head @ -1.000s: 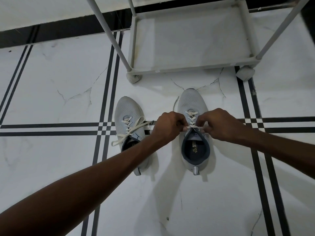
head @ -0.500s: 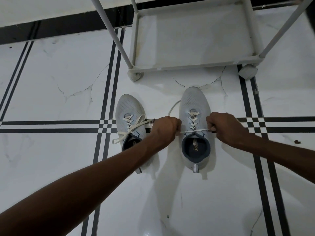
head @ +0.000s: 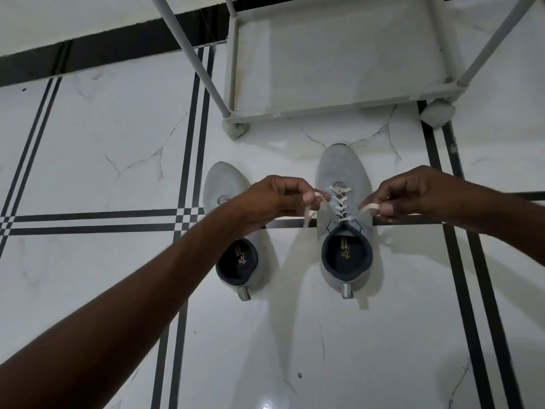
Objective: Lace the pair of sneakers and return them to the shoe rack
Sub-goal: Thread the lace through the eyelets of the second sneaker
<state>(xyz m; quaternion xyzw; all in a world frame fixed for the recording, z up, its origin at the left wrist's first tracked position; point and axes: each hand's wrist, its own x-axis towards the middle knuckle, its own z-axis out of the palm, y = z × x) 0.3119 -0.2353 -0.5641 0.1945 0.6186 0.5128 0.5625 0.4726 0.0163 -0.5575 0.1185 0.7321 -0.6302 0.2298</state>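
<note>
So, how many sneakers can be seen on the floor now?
2. The left sneaker lies partly under the left hand. The right sneaker stands before the shoe rack, both hands pulling its lace ends; the right hand holds one.

Two sneakers stand side by side on the floor (head: 88, 290), toes toward the shoe rack (head: 339, 104), which sits just beyond them. The right sneaker (head: 343, 172) lies nearer the rack than the left sneaker (head: 224, 181). The left hand (head: 274, 202) hangs over the left sneaker; the right hand (head: 413, 193) is just right of the right sneaker. The lace (head: 342, 202) runs between them, one end in each.
</note>
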